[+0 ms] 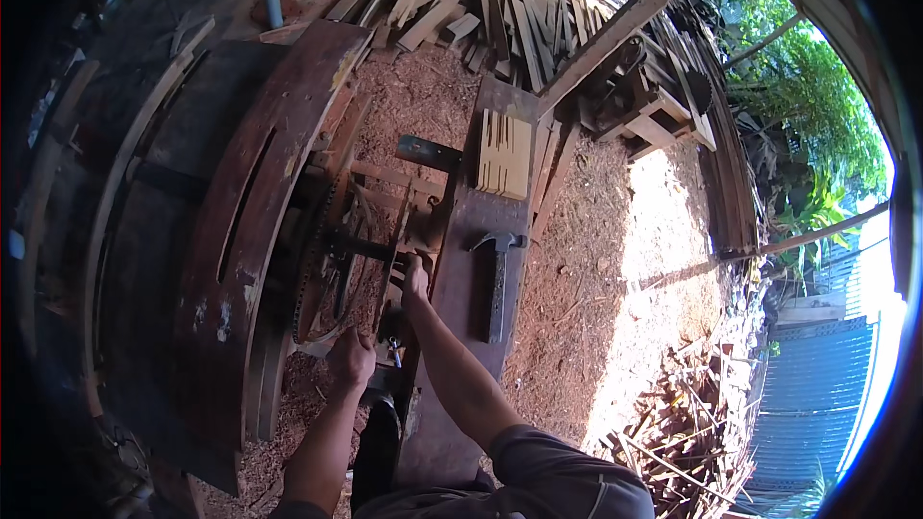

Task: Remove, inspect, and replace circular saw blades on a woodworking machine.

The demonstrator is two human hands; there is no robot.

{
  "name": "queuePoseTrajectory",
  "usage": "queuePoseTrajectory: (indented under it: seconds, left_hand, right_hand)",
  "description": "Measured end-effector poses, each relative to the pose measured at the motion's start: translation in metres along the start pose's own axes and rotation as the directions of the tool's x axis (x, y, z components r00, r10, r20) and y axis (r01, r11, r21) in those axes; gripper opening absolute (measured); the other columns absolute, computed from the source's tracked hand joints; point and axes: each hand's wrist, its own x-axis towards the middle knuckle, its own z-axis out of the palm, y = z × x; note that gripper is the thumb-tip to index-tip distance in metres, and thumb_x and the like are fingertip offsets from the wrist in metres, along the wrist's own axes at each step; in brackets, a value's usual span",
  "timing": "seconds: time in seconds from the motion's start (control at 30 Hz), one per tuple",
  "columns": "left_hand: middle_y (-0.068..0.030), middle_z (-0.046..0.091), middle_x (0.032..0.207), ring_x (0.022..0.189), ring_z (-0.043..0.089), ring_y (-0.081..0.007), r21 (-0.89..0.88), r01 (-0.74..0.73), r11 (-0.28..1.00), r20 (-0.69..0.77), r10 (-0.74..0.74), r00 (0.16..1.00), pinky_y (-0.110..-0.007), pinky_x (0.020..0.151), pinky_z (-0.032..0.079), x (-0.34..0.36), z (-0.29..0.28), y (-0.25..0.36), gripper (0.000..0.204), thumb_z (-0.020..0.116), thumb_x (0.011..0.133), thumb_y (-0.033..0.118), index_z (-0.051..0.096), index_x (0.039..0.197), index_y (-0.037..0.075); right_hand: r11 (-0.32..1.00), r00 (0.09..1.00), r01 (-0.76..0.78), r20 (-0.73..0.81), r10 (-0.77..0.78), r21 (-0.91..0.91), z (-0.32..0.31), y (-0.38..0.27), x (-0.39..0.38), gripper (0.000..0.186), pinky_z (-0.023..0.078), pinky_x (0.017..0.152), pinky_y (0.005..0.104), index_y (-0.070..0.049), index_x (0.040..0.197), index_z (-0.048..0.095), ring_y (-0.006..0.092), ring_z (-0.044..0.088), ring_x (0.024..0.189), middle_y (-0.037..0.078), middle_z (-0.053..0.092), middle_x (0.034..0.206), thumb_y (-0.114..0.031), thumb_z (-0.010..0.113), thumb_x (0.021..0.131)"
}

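Reaching forward from six o'clock in the head view, both bare forearms stretch into the workings of a rough wooden machine. The left hand (351, 358) is curled shut, apparently around a dark part of the mechanism, though what it grips cannot be made out. The right hand (415, 279) lies further up, toward twelve o'clock of the left, its fingers bent onto the dark metal shaft (361, 248) beside the toothed wheel (312, 269); whether it is closed on the shaft or only pressing cannot be told. The wheel stands on edge just at nine o'clock of that hand, next to the long slotted plank (260, 202). At three o'clock of the right hand a hammer (498, 279) lies untouched on the narrow bench (461, 404), and at twelve o'clock of it sits a stack of pale wooden slats (505, 156). Sawdust (586, 259) covers the ground around. The step in hand looks like adjusting or seating the shaft by hand; any next move there would call for a firm two-handed hold near the teeth.
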Motion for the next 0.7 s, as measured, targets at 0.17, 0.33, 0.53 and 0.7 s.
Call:
queuePoseTrajectory:
  seconds: [0.17,0.33,0.53,0.7]
  left_hand:
    - [-0.0195,0.067,0.080,0.074,0.066,-0.0388,-0.016,0.009,1.000,0.005,-0.009,1.000,-0.050,0.066,0.054,-0.011,-0.006,-0.006,0.019,0.051,0.087,0.023,0.059,0.092,0.006]
    - [-0.0203,0.067,0.085,0.078,0.067,-0.0385,0.002,0.026,1.000,0.054,-0.026,0.998,-0.050,0.069,0.054,-0.004,-0.007,0.001,0.022,0.051,0.087,0.023,0.060,0.096,0.005]
    - [-0.0202,0.067,0.085,0.080,0.067,-0.0380,0.020,0.047,0.999,0.064,-0.048,0.997,-0.051,0.071,0.054,-0.006,-0.013,0.002,0.021,0.051,0.087,0.024,0.059,0.093,0.005]
    - [-0.0200,0.067,0.084,0.079,0.066,-0.0391,0.002,0.050,0.999,0.061,-0.050,0.997,-0.051,0.071,0.054,-0.007,-0.014,-0.003,0.023,0.051,0.088,0.026,0.059,0.093,0.005]
  right_hand:
    - [0.936,0.985,-0.155,-0.128,0.120,-0.316,0.004,0.001,0.000,0.057,0.050,0.063,0.0320,-0.002,0.114,0.060,0.0211,0.060,0.075,0.011,0.063,0.086,-0.054,0.044,0.095]
    - [0.995,1.000,0.005,-0.014,-0.007,-0.099,-0.003,0.006,0.005,0.059,0.052,0.074,0.0394,-0.003,0.124,0.055,0.0248,0.061,0.088,0.016,0.061,0.105,-0.052,0.036,0.096]
    - [0.973,0.994,0.095,-0.036,-0.105,-0.210,0.000,0.010,0.015,0.046,0.051,0.060,0.0317,-0.004,0.112,0.056,0.0184,0.059,0.073,0.009,0.061,0.087,-0.044,0.053,0.091]
    - [0.968,0.986,-0.140,-0.120,0.117,-0.208,0.002,0.005,0.011,0.054,0.047,0.052,0.0296,-0.004,0.102,0.060,0.0164,0.056,0.062,0.007,0.058,0.079,-0.056,0.053,0.091]
